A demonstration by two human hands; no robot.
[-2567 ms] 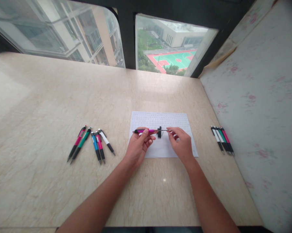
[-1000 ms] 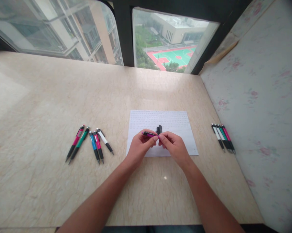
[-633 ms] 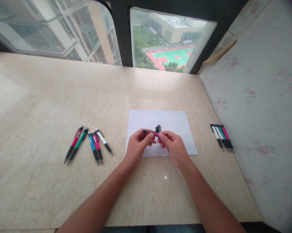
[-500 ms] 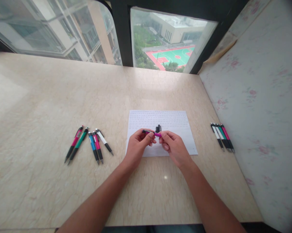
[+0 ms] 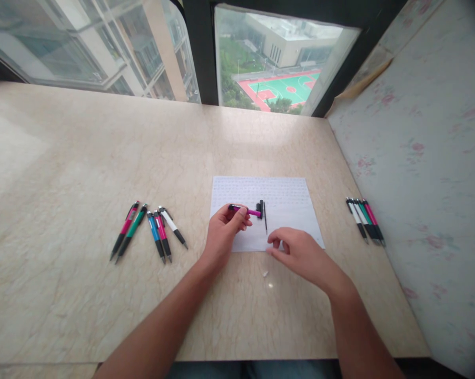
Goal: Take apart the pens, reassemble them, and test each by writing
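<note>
My left hand pinches a purple pen barrel with a black clip, held level over the white sheet of paper. Beside the barrel's right end, black pen parts and a thin dark refill rest on the paper. My right hand hovers over the sheet's lower right edge, fingers curved and apart, with nothing visible in them. Just below it, a small pale piece, too small to name, shows against the table.
Several pens, among them a green pen and a blue pen, lie on the left of the marbled table. More pens lie in a row by the papered wall. A window stands behind the table.
My right hand has let go of the purple barrel and moved down and right. My left hand keeps the barrel. The small pale piece has come into sight, as has the refill's full length.
</note>
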